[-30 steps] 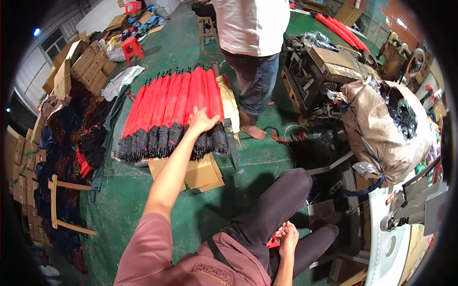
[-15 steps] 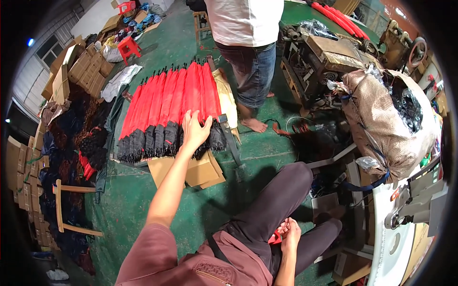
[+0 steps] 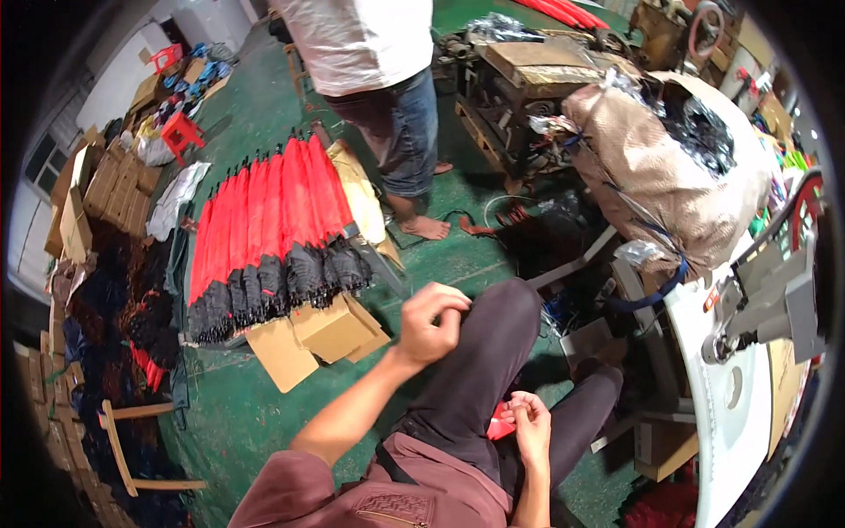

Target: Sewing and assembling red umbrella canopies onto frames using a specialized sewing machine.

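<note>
We hold the left hand [image 3: 429,326] raised by the left knee [image 3: 509,308], wrist bent, fingers curled together. Our right hand [image 3: 531,424] sits low between the thighs beside a red piece [image 3: 499,426]; we cannot tell whether its bent fingers grip it. Umbrellas [image 3: 280,207] lie far left.

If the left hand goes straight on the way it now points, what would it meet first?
Probably the left hand meets the left knee; depth is unclear, so it might pass above.

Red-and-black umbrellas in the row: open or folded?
Folded. The red-and-black umbrellas lie side by side as long, narrow bundles, with no canopy spread. Cannot tell whether straps fasten them.
</note>
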`<action>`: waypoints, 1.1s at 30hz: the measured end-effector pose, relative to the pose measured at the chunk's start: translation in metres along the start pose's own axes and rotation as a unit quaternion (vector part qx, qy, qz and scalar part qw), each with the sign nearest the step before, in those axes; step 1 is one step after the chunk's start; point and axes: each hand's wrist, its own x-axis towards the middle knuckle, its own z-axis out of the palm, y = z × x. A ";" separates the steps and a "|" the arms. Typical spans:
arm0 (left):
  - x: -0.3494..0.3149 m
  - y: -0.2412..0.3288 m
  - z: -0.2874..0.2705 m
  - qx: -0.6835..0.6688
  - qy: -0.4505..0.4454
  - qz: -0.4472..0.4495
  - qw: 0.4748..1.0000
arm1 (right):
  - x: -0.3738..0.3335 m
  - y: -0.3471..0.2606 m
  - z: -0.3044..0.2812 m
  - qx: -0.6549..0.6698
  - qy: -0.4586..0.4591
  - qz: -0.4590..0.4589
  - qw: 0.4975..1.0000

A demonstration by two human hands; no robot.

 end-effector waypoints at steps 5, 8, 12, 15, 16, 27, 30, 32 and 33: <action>-0.029 0.005 0.103 -0.168 -0.224 -0.054 0.958 | -0.052 -0.035 -0.015 -0.202 0.031 -0.051 0.978; -0.032 0.018 0.148 -0.157 -0.420 -0.103 0.888 | -0.087 -0.066 -0.040 -0.253 0.060 -0.084 0.962; -0.046 0.032 0.191 -0.142 -0.634 -0.011 0.760 | -0.167 -0.082 -0.098 -0.260 0.186 -0.040 0.947; -0.065 0.037 0.206 -0.119 -0.692 0.042 0.711 | -0.230 -0.105 -0.132 -0.166 0.163 0.096 0.968; -0.071 0.033 0.207 -0.093 -0.715 0.035 0.692 | -0.257 -0.106 -0.141 -0.130 0.169 0.133 0.968; -0.084 0.024 0.210 0.008 -0.752 0.028 0.659 | -0.480 0.031 -0.272 -0.203 0.724 0.243 0.613; -0.081 0.020 0.210 -0.006 -0.753 0.006 0.658 | -0.496 0.062 -0.305 -0.250 0.751 0.236 0.564; -0.084 0.007 0.207 0.005 -0.744 0.038 0.667 | -0.502 0.067 -0.313 -0.303 0.705 0.372 0.522; -0.085 0.004 0.206 0.008 -0.740 0.056 0.670 | -0.508 0.069 -0.314 -0.326 0.677 0.438 0.494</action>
